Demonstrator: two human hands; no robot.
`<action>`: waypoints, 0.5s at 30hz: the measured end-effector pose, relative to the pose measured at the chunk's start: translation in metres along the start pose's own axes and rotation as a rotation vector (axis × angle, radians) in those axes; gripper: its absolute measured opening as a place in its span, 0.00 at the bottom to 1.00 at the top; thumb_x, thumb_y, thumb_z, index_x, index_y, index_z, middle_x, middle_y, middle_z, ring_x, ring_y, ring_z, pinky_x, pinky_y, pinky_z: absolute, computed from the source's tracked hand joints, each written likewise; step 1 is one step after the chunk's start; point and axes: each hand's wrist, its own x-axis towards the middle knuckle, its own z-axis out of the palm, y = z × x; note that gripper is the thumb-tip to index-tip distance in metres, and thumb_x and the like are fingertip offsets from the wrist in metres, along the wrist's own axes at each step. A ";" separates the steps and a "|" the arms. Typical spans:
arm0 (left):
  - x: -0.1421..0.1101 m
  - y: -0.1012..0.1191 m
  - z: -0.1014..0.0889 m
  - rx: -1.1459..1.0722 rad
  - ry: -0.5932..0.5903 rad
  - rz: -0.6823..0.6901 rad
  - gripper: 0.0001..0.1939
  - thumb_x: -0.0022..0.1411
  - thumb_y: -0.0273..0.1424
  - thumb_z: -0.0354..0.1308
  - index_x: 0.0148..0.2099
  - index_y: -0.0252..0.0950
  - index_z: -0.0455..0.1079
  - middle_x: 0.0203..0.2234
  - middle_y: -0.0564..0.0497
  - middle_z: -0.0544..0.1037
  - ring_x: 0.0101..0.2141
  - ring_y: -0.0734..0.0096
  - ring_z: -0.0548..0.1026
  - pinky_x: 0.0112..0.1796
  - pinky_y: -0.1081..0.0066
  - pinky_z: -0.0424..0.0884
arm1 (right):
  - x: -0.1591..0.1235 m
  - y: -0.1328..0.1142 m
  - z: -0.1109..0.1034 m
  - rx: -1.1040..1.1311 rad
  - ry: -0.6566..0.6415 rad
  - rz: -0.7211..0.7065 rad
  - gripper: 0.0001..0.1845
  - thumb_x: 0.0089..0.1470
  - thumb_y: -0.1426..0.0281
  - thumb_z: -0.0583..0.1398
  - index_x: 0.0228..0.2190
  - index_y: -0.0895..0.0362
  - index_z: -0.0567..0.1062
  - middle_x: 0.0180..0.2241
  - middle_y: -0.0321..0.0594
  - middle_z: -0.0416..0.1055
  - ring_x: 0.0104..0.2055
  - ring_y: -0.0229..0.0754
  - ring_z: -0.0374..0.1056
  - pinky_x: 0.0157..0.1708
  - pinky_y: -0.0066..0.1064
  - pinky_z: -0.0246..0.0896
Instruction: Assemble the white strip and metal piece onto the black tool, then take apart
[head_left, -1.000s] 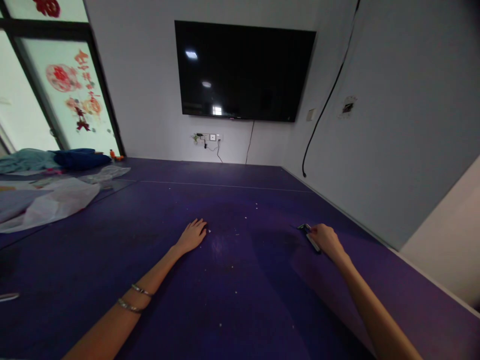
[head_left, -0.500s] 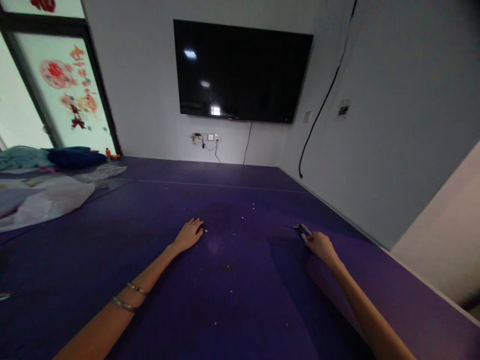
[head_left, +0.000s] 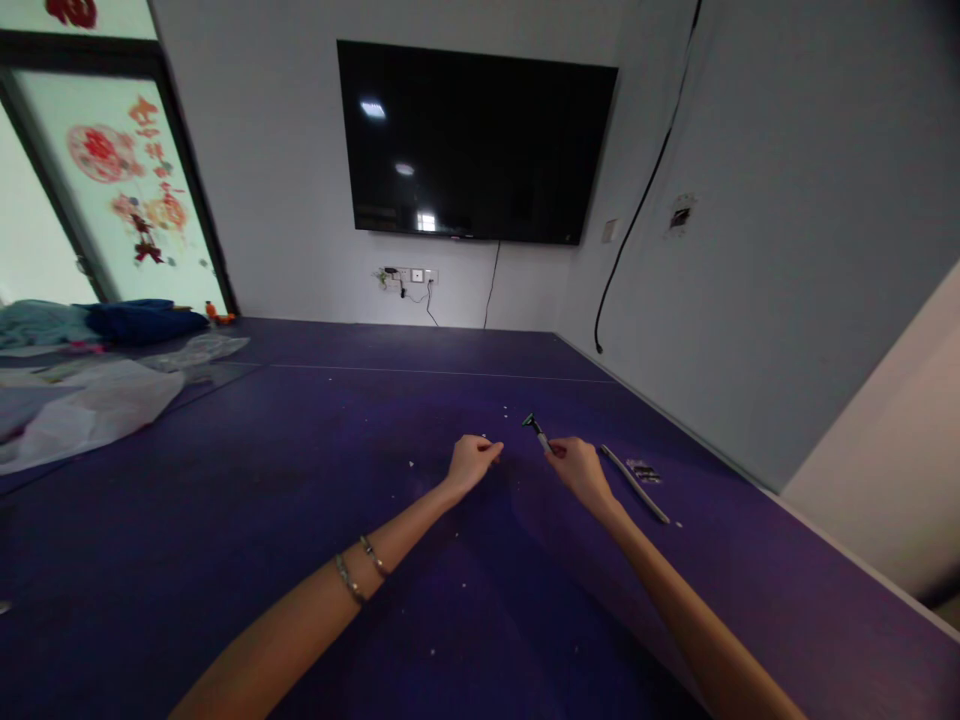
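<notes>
My right hand point(head_left: 579, 468) grips the handle of what looks like a razor point(head_left: 541, 437), its dark head pointing up and to the left. Facing it, my left hand point(head_left: 472, 465) has thumb and fingers pinched together; whatever is between them, if anything, is too small to make out. Two bracelets point(head_left: 361, 570) circle my left forearm. Just right of my right hand, a pale, slightly curved rod point(head_left: 634, 484) lies on the purple surface point(head_left: 337, 470). Beside the rod is a small dark patterned packet point(head_left: 645, 471).
Small white bits point(head_left: 411, 464) are scattered over the surface. Clear plastic sheeting point(head_left: 97, 410) and a blue cloth bundle point(head_left: 142, 320) lie at the left. A television point(head_left: 480, 145) hangs on the far wall, and a black cable point(head_left: 637, 220) dangles at the right.
My left hand has left the surface at the left, moved right and closed into a pinch. My right hand has shifted left with the razor, uncovering the rod and packet.
</notes>
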 end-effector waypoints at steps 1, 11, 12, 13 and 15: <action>0.002 0.003 0.009 -0.069 -0.009 -0.061 0.17 0.56 0.39 0.53 0.28 0.30 0.73 0.24 0.46 0.77 0.23 0.73 0.72 0.24 0.75 0.65 | -0.001 -0.008 0.002 0.002 0.001 -0.023 0.12 0.48 0.71 0.55 0.29 0.58 0.79 0.27 0.42 0.75 0.29 0.40 0.69 0.26 0.23 0.52; 0.009 0.022 0.030 -0.159 -0.046 -0.226 0.20 0.56 0.41 0.53 0.27 0.28 0.72 0.19 0.49 0.74 0.17 0.74 0.69 0.17 0.76 0.63 | -0.013 -0.048 0.012 -0.124 -0.047 -0.136 0.12 0.51 0.75 0.53 0.31 0.58 0.77 0.31 0.43 0.71 0.31 0.37 0.66 0.29 0.24 0.53; 0.009 0.022 0.029 -0.151 -0.045 -0.234 0.20 0.56 0.41 0.53 0.26 0.28 0.72 0.19 0.49 0.74 0.17 0.73 0.69 0.17 0.75 0.63 | -0.014 -0.050 0.013 -0.130 -0.049 -0.146 0.12 0.51 0.75 0.53 0.33 0.58 0.77 0.32 0.44 0.71 0.32 0.38 0.66 0.31 0.24 0.54; 0.010 0.021 0.027 -0.143 -0.044 -0.242 0.20 0.56 0.41 0.53 0.26 0.28 0.73 0.19 0.49 0.74 0.17 0.73 0.70 0.17 0.76 0.63 | -0.015 -0.052 0.013 -0.132 -0.050 -0.158 0.12 0.52 0.75 0.53 0.34 0.59 0.76 0.33 0.44 0.70 0.33 0.38 0.66 0.32 0.24 0.54; 0.010 0.020 0.025 -0.128 -0.049 -0.257 0.19 0.56 0.41 0.54 0.27 0.28 0.73 0.20 0.49 0.75 0.17 0.73 0.70 0.17 0.76 0.63 | -0.016 -0.056 0.014 -0.132 -0.057 -0.184 0.13 0.53 0.75 0.52 0.36 0.60 0.75 0.34 0.45 0.70 0.36 0.39 0.66 0.36 0.25 0.56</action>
